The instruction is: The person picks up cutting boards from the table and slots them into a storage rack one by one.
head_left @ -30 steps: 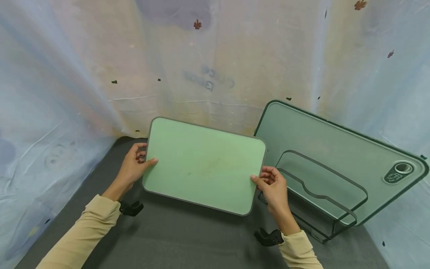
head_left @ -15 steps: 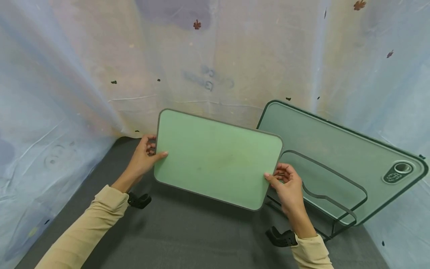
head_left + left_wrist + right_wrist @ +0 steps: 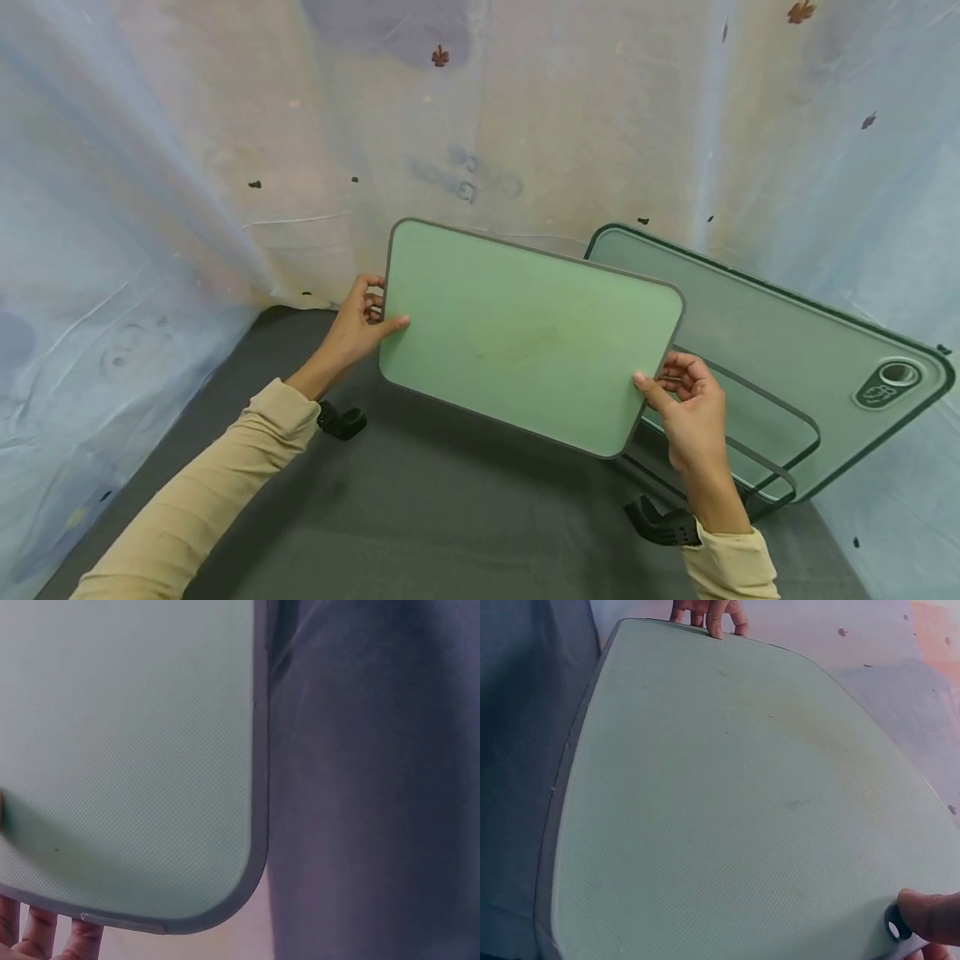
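Observation:
A pale green cutting board point(image 3: 517, 333) with a grey rim is held up tilted above the table, its broad face toward me. At its left edge my left hand point(image 3: 348, 333) grips it, thumb on the face and fingers behind. My right hand point(image 3: 693, 417) pinches the right edge the same way. Part of the left fingers point(image 3: 39, 930) shows under the rim in the left wrist view. In the right wrist view, my right thumb point(image 3: 930, 915) lies on the face beside a small dark ring with a light centre.
Behind my right hand, a larger green board point(image 3: 825, 358) leans in a dark wire rack point(image 3: 772, 399); the held board overlaps part of both. A dark grey cloth point(image 3: 465, 517) covers the table. A patterned curtain point(image 3: 480, 125) hangs behind.
Both hands have carried the cutting board rightward and upward, toward the rack. It now covers more of the larger board and the rack. The rack has not moved.

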The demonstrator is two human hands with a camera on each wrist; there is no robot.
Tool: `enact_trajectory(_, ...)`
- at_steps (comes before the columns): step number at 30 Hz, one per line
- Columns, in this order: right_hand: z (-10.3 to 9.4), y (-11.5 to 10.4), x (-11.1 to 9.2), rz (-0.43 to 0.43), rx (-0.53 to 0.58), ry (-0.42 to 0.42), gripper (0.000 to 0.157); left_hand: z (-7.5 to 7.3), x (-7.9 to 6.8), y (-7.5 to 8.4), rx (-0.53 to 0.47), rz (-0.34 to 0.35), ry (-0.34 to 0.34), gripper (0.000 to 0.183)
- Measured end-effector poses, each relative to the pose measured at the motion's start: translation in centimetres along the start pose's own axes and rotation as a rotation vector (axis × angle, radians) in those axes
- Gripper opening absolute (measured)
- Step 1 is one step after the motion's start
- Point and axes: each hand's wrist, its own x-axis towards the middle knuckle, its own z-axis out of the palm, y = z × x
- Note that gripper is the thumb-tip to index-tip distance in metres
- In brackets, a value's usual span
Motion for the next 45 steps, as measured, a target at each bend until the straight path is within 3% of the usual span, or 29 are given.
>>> enact_trajectory(10,-2.4,-2.1,0.3,-0.032,0.064,0.141,0.027,2.6,2.1,2.2,-0.031,0.094,-0.026,0.057)
enact_trajectory(25,-6.0,-4.2,0.8,-0.095,0.216,0.263,0.032,7.5,5.1,4.6,-0.11,0.209,0.009,0.053)
enact_trajectory(31,-7.5,-4.7,0.9,-0.087,0.27,0.328,0.035,9.2,5.6,5.7,-0.135,0.222,0.008,0.052)
enact_trajectory(38,-8.8,-5.0,0.8,-0.194,0.24,0.379,0.035,11.3,6.0,6.8,-0.164,0.247,0.018,0.052)
enact_trajectory(45,-10.0,-5.3,0.6,-0.24,0.235,0.422,0.034,13.4,6.4,7.6,-0.18,0.256,0.048,0.054)
